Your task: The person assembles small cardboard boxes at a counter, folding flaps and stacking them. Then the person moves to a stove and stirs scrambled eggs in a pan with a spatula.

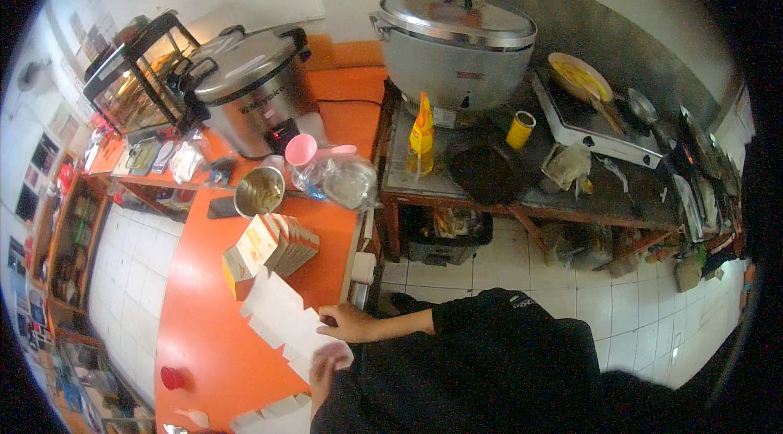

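Head view: our left hand (323, 372) and right hand (347, 324) pinch the white carton blank (281, 314). We seem mid-fold; the next crease needs even pressure.

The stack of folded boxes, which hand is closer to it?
Right. In the picture, the right hand is below and right of the stack; the left hand is lower down, farther away.

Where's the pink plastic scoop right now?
Head view, left of centre: the pink plastic scoop is at the black-handled steel cooker's base, above and right of the round metal pot, beside clear plastic packaging.
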Motion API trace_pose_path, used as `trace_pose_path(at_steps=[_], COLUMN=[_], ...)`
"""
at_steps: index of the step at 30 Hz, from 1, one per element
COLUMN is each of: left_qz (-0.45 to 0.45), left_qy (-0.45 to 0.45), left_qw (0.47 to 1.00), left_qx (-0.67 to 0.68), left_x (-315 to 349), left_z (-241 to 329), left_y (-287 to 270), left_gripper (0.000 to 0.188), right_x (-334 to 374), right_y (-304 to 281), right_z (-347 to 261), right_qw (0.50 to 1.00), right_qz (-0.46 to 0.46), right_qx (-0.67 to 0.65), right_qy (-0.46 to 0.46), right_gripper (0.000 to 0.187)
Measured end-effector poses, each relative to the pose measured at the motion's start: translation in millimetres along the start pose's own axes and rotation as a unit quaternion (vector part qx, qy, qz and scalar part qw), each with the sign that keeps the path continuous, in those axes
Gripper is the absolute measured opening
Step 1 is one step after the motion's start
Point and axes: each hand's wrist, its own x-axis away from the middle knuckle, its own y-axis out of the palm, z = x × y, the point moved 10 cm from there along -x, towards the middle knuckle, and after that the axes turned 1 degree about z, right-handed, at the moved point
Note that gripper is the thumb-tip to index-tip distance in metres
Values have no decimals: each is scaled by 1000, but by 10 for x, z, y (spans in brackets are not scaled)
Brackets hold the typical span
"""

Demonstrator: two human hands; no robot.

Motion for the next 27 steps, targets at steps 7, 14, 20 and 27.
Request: trace_pose_path(at_steps=[7,14,20,27], left_qz=[178,332,353,379], left_qy=[132,191,239,230], left_qw=[972,894,872,848], left_qx=[-73,-232,-242,-290], left_x=[-353,224,963,1436], left_z=[872,1466,1121,974], left_y=[-346,-534,-511,-700], left_gripper=[26,33,34,36], right_x=[100,-152,-291,-151], right_y=[441,337,494,905], right_z=[-916,-1152,-1318,-1424], right_qw=[892,958,977,948], right_qz=[-9,-9,-29,-153], right_qx=[262,92,-46,-28], right_qy=[-369,-270,-204,-277], right_gripper=[18,7,7,6])
